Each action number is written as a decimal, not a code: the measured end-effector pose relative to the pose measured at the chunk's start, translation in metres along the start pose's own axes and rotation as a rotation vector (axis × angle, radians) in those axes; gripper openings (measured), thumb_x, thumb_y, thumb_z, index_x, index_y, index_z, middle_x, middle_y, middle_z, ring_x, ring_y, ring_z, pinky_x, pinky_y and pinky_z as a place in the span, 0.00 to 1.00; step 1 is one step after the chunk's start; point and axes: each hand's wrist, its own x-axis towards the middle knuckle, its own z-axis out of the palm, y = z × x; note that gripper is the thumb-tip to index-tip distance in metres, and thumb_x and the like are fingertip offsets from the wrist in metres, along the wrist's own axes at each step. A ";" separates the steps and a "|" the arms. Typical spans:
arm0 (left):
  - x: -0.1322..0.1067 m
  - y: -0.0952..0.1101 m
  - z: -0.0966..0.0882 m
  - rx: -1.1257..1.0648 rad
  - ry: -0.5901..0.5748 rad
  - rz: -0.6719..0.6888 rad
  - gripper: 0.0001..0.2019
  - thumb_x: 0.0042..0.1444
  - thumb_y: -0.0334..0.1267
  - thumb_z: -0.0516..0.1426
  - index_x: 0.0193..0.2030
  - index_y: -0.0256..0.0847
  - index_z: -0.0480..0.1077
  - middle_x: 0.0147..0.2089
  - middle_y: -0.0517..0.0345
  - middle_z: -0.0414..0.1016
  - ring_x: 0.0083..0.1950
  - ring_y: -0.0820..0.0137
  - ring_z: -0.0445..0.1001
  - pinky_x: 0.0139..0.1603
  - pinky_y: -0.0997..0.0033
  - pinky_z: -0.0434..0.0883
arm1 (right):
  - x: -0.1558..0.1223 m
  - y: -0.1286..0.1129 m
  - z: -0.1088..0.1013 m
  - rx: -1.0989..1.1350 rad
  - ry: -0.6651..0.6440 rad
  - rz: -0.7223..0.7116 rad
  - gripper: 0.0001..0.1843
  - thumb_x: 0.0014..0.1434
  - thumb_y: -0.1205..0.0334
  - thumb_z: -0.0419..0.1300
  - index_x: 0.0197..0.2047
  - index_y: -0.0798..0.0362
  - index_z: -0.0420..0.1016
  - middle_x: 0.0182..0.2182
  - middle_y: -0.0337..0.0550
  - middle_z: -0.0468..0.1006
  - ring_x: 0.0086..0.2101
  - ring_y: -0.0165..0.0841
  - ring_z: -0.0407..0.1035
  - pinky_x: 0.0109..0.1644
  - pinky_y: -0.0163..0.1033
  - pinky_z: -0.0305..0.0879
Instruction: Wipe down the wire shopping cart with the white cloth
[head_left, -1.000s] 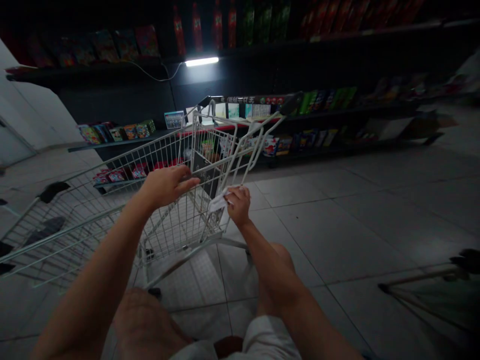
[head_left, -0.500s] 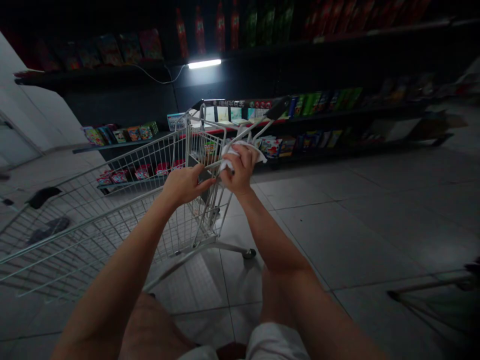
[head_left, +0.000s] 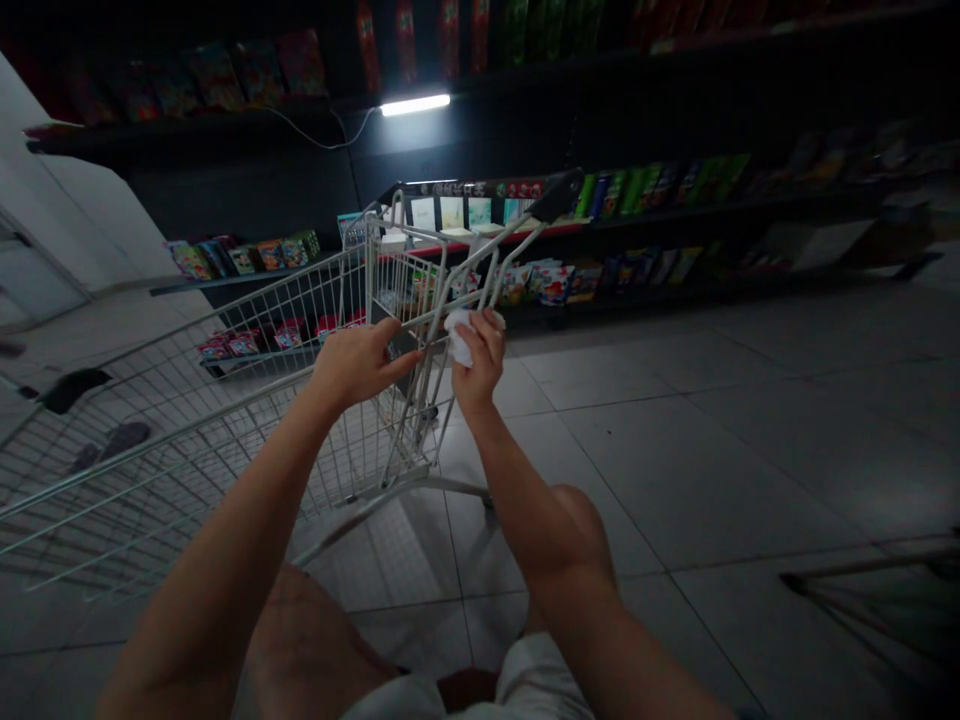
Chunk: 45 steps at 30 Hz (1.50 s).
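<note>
A grey wire shopping cart (head_left: 352,440) stands before me, its black handle bar (head_left: 480,189) at the far upper end. My left hand (head_left: 352,362) is closed over the basket's top rail near the rear corner, thumb and fingers on either side of the wire. In my right hand (head_left: 482,365) is a bunched white cloth (head_left: 459,335). The fingers press this cloth around the slanted metal tubes below the handle. Part of the tubing is hidden by the cloth and fingers.
Behind the cart runs a dark shelf unit (head_left: 255,190) with bottles, packets and boxes. A lit tube lamp (head_left: 415,105) hangs beneath its upper shelf. Pale floor tiles (head_left: 720,440) lie to the right, with a dark-tipped frame (head_left: 840,575) at the lower right.
My right hand has slid slightly down along the tubing with the cloth, which looks more bunched. The left hand keeps its place on the rail. The view has shifted a little.
</note>
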 end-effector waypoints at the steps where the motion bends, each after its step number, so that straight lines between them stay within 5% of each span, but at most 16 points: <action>1: 0.000 0.000 0.000 -0.002 -0.001 0.000 0.23 0.61 0.59 0.47 0.46 0.42 0.68 0.33 0.57 0.79 0.33 0.65 0.74 0.31 0.67 0.56 | -0.022 -0.004 0.001 0.001 -0.033 0.016 0.18 0.61 0.65 0.49 0.52 0.45 0.72 0.54 0.45 0.67 0.61 0.41 0.57 0.65 0.55 0.58; 9: -0.001 0.000 0.001 -0.002 0.011 -0.038 0.24 0.59 0.60 0.48 0.46 0.43 0.69 0.33 0.57 0.79 0.33 0.66 0.73 0.32 0.68 0.56 | -0.231 -0.040 -0.014 0.034 -0.644 0.466 0.22 0.47 0.79 0.53 0.41 0.49 0.77 0.49 0.48 0.69 0.53 0.42 0.59 0.62 0.54 0.58; 12: -0.002 0.000 0.001 -0.021 0.010 -0.044 0.23 0.59 0.60 0.49 0.46 0.44 0.69 0.32 0.58 0.78 0.33 0.66 0.73 0.33 0.68 0.57 | -0.269 -0.043 -0.029 0.115 -0.809 0.449 0.26 0.43 0.82 0.52 0.42 0.49 0.78 0.48 0.48 0.71 0.52 0.41 0.60 0.60 0.50 0.62; 14: -0.002 -0.001 0.001 -0.025 0.014 -0.037 0.23 0.59 0.59 0.49 0.46 0.44 0.69 0.32 0.59 0.78 0.33 0.67 0.72 0.33 0.68 0.57 | -0.269 -0.048 -0.035 0.138 -0.807 0.452 0.28 0.41 0.82 0.52 0.42 0.49 0.78 0.46 0.46 0.72 0.51 0.39 0.62 0.57 0.47 0.65; 19: -0.003 0.000 0.001 -0.016 0.029 -0.038 0.22 0.59 0.59 0.49 0.46 0.44 0.69 0.32 0.58 0.78 0.32 0.67 0.72 0.31 0.68 0.56 | -0.203 -0.070 -0.023 0.181 -0.430 0.475 0.25 0.51 0.75 0.52 0.50 0.50 0.73 0.51 0.48 0.67 0.54 0.39 0.63 0.58 0.51 0.65; 22: -0.004 0.001 0.000 -0.021 0.034 -0.038 0.22 0.59 0.59 0.49 0.45 0.43 0.69 0.33 0.58 0.78 0.33 0.66 0.72 0.31 0.68 0.57 | -0.164 -0.077 -0.005 0.199 -0.334 0.401 0.18 0.57 0.67 0.54 0.51 0.48 0.72 0.56 0.48 0.63 0.59 0.41 0.58 0.63 0.53 0.61; 26: -0.006 -0.001 -0.003 -0.039 0.031 -0.029 0.22 0.60 0.59 0.47 0.45 0.44 0.69 0.33 0.58 0.78 0.33 0.66 0.73 0.31 0.68 0.57 | -0.174 -0.076 0.000 0.224 -0.489 0.280 0.15 0.52 0.72 0.54 0.39 0.49 0.77 0.49 0.47 0.69 0.54 0.41 0.62 0.61 0.53 0.62; 30: -0.009 -0.003 -0.004 -0.032 0.026 -0.037 0.20 0.61 0.57 0.47 0.44 0.44 0.69 0.33 0.58 0.78 0.32 0.67 0.72 0.31 0.68 0.57 | -0.185 -0.077 -0.021 0.290 -0.631 0.187 0.19 0.45 0.76 0.53 0.38 0.49 0.77 0.44 0.45 0.72 0.47 0.37 0.67 0.54 0.46 0.69; 32: -0.010 -0.004 -0.004 -0.021 0.036 -0.045 0.20 0.61 0.56 0.46 0.44 0.44 0.69 0.33 0.58 0.78 0.32 0.67 0.72 0.32 0.68 0.58 | -0.151 -0.075 -0.029 0.271 -0.491 0.164 0.19 0.50 0.73 0.53 0.43 0.49 0.76 0.48 0.47 0.70 0.51 0.38 0.66 0.55 0.47 0.69; 35: -0.014 -0.006 -0.005 -0.015 0.048 -0.046 0.20 0.62 0.55 0.46 0.46 0.44 0.69 0.34 0.56 0.78 0.33 0.66 0.73 0.32 0.68 0.58 | -0.051 -0.059 -0.028 0.179 -0.273 0.004 0.14 0.57 0.66 0.55 0.45 0.45 0.75 0.54 0.45 0.67 0.58 0.41 0.60 0.62 0.53 0.63; 39: -0.018 -0.010 -0.007 -0.009 0.033 -0.027 0.19 0.62 0.54 0.45 0.46 0.44 0.69 0.34 0.57 0.79 0.33 0.66 0.73 0.31 0.68 0.58 | 0.077 -0.013 -0.016 -0.008 -0.308 -0.219 0.05 0.60 0.61 0.57 0.39 0.44 0.74 0.47 0.39 0.69 0.55 0.37 0.62 0.62 0.51 0.62; 42: -0.019 -0.012 -0.008 0.005 0.041 -0.022 0.19 0.62 0.54 0.45 0.43 0.44 0.69 0.33 0.58 0.78 0.32 0.68 0.73 0.30 0.69 0.56 | 0.118 0.014 -0.015 -0.087 -0.315 -0.262 0.06 0.62 0.57 0.56 0.36 0.46 0.73 0.45 0.40 0.70 0.50 0.36 0.63 0.59 0.50 0.65; 45: -0.021 -0.012 -0.008 -0.004 0.045 -0.025 0.18 0.62 0.54 0.46 0.43 0.44 0.69 0.32 0.59 0.79 0.31 0.68 0.73 0.29 0.69 0.54 | 0.122 0.022 -0.020 -0.128 -0.283 -0.285 0.07 0.62 0.55 0.56 0.37 0.47 0.72 0.46 0.41 0.69 0.50 0.37 0.63 0.58 0.52 0.65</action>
